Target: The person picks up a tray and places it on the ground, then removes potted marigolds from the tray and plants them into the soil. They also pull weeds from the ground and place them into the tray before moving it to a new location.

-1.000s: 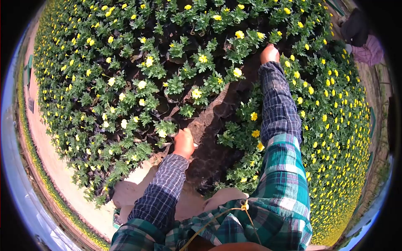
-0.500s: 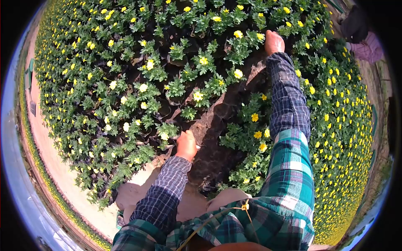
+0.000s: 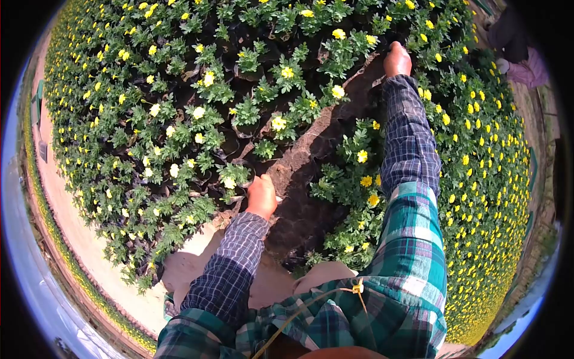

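My left hand (image 3: 262, 196) is closed in a fist low over the bed, beside a marigold plant (image 3: 234, 173) with pale yellow blooms. A small whitish bit shows at the fist's right side; what it grips is hidden. Farther out, at the end of my stretched arm, my right hand (image 3: 397, 60) is curled closed among the leaves. Its fingertips are out of sight, so what they hold cannot be made out. Between the hands runs a strip of bare brown soil (image 3: 297, 157). Another marigold plant (image 3: 338, 93) with a yellow bloom stands left of my right arm.
Dense rows of yellow marigolds (image 3: 478, 161) spread on both sides, many in dark plastic bags. A pale path (image 3: 89, 221) runs along the left. Part of another person (image 3: 526, 69) in pink cloth shows at the upper right. Dark shade lies near my knees.
The view has shifted slightly, so the plants sit higher in the picture. My right hand has come a little nearer relative to them. My left hand stays beside the same plant, still closed.
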The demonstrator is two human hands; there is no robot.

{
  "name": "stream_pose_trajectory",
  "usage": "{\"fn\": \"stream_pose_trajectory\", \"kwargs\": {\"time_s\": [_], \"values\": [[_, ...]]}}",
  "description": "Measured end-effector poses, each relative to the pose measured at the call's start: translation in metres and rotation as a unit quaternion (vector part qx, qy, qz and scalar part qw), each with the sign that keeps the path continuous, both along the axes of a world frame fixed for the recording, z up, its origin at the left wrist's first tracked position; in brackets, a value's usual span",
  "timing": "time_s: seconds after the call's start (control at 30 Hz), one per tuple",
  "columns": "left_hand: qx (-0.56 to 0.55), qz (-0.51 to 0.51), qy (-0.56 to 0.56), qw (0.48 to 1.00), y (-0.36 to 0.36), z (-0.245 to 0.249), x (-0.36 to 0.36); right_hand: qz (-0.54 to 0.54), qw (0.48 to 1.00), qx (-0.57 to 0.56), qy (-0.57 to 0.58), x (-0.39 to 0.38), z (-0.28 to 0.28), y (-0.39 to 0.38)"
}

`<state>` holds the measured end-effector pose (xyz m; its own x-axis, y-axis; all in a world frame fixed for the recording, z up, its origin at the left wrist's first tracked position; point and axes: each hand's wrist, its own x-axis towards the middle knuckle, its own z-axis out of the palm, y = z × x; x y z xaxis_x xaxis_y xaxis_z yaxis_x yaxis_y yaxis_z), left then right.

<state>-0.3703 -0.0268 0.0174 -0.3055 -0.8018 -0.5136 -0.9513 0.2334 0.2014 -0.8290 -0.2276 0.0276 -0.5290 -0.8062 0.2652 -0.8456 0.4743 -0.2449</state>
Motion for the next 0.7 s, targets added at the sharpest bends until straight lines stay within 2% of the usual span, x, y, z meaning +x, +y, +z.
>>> {"fn": "stream_pose_trajectory", "kwargs": {"time_s": [0.07, 0.13, 0.17, 0.2, 0.27, 0.3, 0.33, 0.4, 0.5, 0.6, 0.67, 0.7], "values": [[0.005, 0.006, 0.010, 1.000, -0.001, 0.002, 0.000, 0.000, 0.999, 0.033, -0.020, -0.001, -0.001, 0.005], [-0.001, 0.008, 0.000, 1.000, -0.002, 0.006, -0.003, 0.000, 0.978, -0.028, -0.207, -0.008, 0.006, 0.007], [-0.009, 0.001, -0.002, 1.000, -0.001, 0.004, -0.002, -0.012, 0.921, -0.064, -0.384, 0.002, 0.027, 0.016], [-0.018, -0.007, -0.003, 1.000, 0.000, 0.002, -0.001, 0.047, 0.878, -0.049, -0.474, 0.000, 0.033, 0.024], [-0.021, -0.010, -0.005, 1.000, 0.001, -0.001, 0.000, 0.117, 0.861, 0.114, -0.481, 0.006, 0.047, 0.046], [-0.028, -0.012, -0.011, 0.999, 0.000, 0.000, -0.001, 0.139, 0.901, 0.231, -0.340, 0.022, 0.068, 0.057], [-0.029, -0.013, -0.008, 0.999, 0.000, 0.001, -0.002, 0.257, 0.922, 0.269, -0.103, 0.013, 0.045, 0.066], [0.011, 0.007, -0.013, 1.000, -0.003, 0.007, -0.005, 0.227, 0.932, 0.283, 0.000, 0.033, 0.037, 0.088], [0.025, 0.012, -0.019, 0.999, -0.003, 0.008, -0.006, 0.242, 0.926, 0.275, 0.095, 0.043, 0.020, 0.095], [0.020, 0.006, -0.028, 0.999, -0.004, 0.009, -0.006, 0.253, 0.925, 0.265, 0.098, 0.046, 0.023, 0.094], [0.024, 0.009, -0.030, 0.999, -0.003, 0.008, -0.006, 0.258, 0.947, 0.179, 0.070, 0.043, 0.030, 0.095], [0.020, 0.003, -0.026, 0.999, -0.003, 0.007, -0.005, 0.253, 0.947, 0.184, 0.075, 0.044, 0.039, 0.090]]}}
